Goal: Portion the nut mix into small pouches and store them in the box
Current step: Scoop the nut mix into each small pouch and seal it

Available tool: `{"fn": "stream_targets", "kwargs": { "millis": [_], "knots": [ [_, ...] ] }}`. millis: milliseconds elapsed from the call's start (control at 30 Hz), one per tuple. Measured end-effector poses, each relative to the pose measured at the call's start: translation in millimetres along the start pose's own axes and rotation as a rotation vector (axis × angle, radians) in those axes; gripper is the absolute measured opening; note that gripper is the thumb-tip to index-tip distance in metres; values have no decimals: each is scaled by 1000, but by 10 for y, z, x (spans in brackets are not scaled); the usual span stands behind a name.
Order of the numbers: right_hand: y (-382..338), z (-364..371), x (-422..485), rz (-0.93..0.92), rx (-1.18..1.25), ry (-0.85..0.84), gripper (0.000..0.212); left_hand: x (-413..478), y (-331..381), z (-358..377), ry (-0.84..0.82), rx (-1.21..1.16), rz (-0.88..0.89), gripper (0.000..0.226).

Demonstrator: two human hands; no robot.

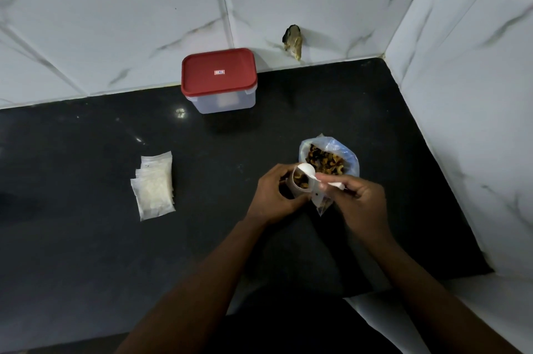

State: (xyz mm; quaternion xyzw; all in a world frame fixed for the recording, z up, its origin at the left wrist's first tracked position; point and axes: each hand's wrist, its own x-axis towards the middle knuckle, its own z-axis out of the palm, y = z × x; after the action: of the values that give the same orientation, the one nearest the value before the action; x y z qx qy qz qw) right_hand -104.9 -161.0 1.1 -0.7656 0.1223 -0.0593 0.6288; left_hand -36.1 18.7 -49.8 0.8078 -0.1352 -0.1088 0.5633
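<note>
Black countertop (115,238): small pouch (301,183) is gripped open by left hand (274,198); white spoon (310,173) is pinched by right hand (363,203) beside nut-mix bag (328,162).

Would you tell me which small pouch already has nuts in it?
The small clear pouch under the white spoon; the stacked white pouches lie flat, without nuts.

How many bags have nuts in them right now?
2. The big plastic bag stands open on the counter, just beyond the right hand. The small pouch is held in the left hand, under the spoon. The stacked pouches on the left look empty.
</note>
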Motion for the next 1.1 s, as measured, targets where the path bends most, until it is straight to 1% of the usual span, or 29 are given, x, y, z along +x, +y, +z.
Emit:
{"fn": "stream_targets", "kwargs": {
  "millis": [100, 133, 200, 267, 333, 400, 433, 500, 567, 633, 800, 967, 1100],
  "knots": [
    [-19, -5, 69, 238, 322, 95, 20, 2, 11, -7, -13, -2, -14, 63],
    [-32, -16, 90, 302, 439, 125, 23, 2, 16, -10, -15, -6, -16, 64],
    [-47, -56, 128, 379, 605, 169, 31, 2, 26, -8, -13, -15, -26, 63],
    [-41, -117, 168, 419, 685, 194, 29, 1, 49, 4, -5, -11, -36, 60],
    [-20, -174, 222, 436, 691, 213, 26, 1, 57, 10, 6, -3, -33, 58],
    [2, -234, 288, 421, 599, 250, 27, -2, 63, 11, 15, 4, -20, 55],
    [15, -271, 324, 386, 508, 268, 29, -6, 63, 14, 20, 5, -16, 54],
    [64, -342, 391, 258, 212, 292, 33, -23, 64, 12, 30, -8, -16, 51],
    [116, -399, 447, 88, -118, 264, 34, -43, 65, 7, 44, -26, -5, 49],
    [136, -405, 490, -36, -285, 201, 31, -54, 57, -4, 46, -33, 7, 49],
    [184, -291, 540, -198, -458, 82, 24, -54, 48, -43, -11, -45, -1, 60],
    [235, -190, 542, -199, -513, 68, 22, -76, 31, -43, -45, -57, -16, 59],
    [183, -104, 571, -203, -501, 3, 16, -83, 24, -47, -44, -59, -23, 56]
  ]
}}
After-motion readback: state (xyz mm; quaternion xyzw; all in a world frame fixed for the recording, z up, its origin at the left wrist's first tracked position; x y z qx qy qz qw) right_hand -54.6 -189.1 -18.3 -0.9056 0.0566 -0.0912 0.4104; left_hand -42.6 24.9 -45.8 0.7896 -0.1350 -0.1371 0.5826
